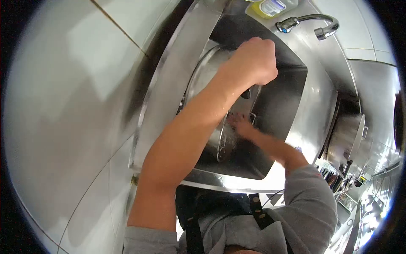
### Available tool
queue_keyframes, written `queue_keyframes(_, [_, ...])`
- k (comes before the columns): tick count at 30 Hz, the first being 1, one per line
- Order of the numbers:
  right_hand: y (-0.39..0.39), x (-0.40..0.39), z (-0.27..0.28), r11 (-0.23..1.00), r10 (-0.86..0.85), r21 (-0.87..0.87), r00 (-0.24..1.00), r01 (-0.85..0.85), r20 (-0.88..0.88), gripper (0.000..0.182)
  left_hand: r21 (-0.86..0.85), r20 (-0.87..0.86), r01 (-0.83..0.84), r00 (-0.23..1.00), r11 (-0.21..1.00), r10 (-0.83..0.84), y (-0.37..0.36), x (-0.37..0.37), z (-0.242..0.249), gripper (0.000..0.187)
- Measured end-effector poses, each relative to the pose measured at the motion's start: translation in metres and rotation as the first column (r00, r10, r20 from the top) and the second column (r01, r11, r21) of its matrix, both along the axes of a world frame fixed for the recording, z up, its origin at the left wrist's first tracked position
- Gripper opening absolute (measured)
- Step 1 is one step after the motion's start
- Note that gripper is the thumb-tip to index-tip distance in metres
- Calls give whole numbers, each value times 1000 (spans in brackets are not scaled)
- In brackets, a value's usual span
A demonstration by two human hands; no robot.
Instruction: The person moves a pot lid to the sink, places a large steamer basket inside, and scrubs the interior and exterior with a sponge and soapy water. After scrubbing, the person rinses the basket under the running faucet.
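Note:
A large round metal vessel, wet and shiny, lies in the steel sink, partly covered by my left forearm. My left hand is closed in a fist above it, its back towards me. A small dark piece shows just below that fist; what the fingers hold is hidden, and I cannot tell what it is. Lower down, my right hand has its fingers spread against the wet metal, slightly blurred. Close beside it is a thin metal loop handle.
A curved tap rises behind the sink at the upper right. Near it stands a bottle of yellow liquid. A big metal pot sits on the right, past the sink edge. White tiled wall borders the left.

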State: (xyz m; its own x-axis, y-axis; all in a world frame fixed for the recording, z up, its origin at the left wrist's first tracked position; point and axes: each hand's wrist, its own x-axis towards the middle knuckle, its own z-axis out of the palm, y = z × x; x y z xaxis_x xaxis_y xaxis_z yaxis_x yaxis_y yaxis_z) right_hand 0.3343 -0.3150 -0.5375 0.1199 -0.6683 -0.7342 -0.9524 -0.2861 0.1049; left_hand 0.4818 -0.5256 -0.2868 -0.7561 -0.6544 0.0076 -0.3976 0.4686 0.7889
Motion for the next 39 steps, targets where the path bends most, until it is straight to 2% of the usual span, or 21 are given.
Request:
queue_keyframes(1, [15,7,3,999,-25,45,984,17,175,50,19,10,6,1000,1000,-6,7,2,-1,18])
queue_keyframes(4, [-86,-20,81,859,-509,99,822,502,256,53,2,26,-6,1000,1000,6,-3,-1,0,19])
queue_keyframes(7, [4,-9,-9,935,-241,-198,936,295,257,54,77,44,-35,999,996,32,3,4,9,20])
queue_keyframes(10, [105,98,18,970,-223,-3,890,245,397,55,69,-36,-45,998,997,47,5,6,1,20])
queue_keyframes(11, [81,126,72,758,-652,428,595,493,470,51,74,-38,-40,998,996,43,3,7,2,20])
queue_keyframes(12, [56,155,127,329,-944,720,193,611,268,47,61,-77,-54,995,997,59,4,8,2,20])
queue_keyframes(13, [66,158,125,236,-971,793,100,562,218,45,53,-112,-71,991,996,76,8,9,1,21])
queue_keyframes(15, [85,133,81,496,-866,722,333,482,373,43,49,-96,-61,993,997,66,9,10,1,21])
queue_keyframes(17, [79,69,25,874,-475,362,730,326,491,42,42,-69,-45,996,998,48,12,13,0,21])
queue_keyframes(20, [-11,-44,2,947,248,-248,956,-205,155,42,25,-107,-46,993,999,49,13,15,1,21])
queue_keyframes(22, [-18,-36,-8,922,220,-346,971,-175,95,42,24,-79,-52,995,998,53,11,14,-1,21])
queue_keyframes(24, [30,-6,-26,944,-36,-313,975,105,218,45,21,-86,-47,995,999,49,13,17,0,21])
queue_keyframes(26, [102,67,-7,925,-354,86,759,370,546,50,-1,-102,-41,994,999,41,11,18,2,21])
queue_keyframes(27, [102,118,35,878,-476,224,737,422,479,48,-23,-145,-29,989,999,26,10,18,-2,21])
queue_keyframes(28, [63,152,125,435,-890,734,125,522,438,48,-38,-188,-9,982,999,2,12,18,-3,21])
queue_keyframes(30, [38,188,198,22,-729,540,-356,841,584,42,45,-159,-38,986,998,44,16,21,2,21])
queue_keyframes(33, [-9,162,204,-176,-400,970,-912,170,88,39,67,-165,-49,984,997,59,20,24,3,21])
queue_keyframes(36, [70,164,95,289,-814,812,-316,507,487,43,57,-184,-33,982,998,43,18,24,3,22])
queue_keyframes(37, [84,150,94,429,-901,757,168,493,401,44,59,-195,-31,980,998,42,18,25,2,23])
queue_keyframes(38, [100,120,53,597,-802,681,281,425,527,44,56,-190,-35,981,998,46,18,25,3,23])
queue_keyframes(39, [90,84,29,845,-532,424,592,326,605,44,70,-164,-40,985,997,51,16,26,4,23])
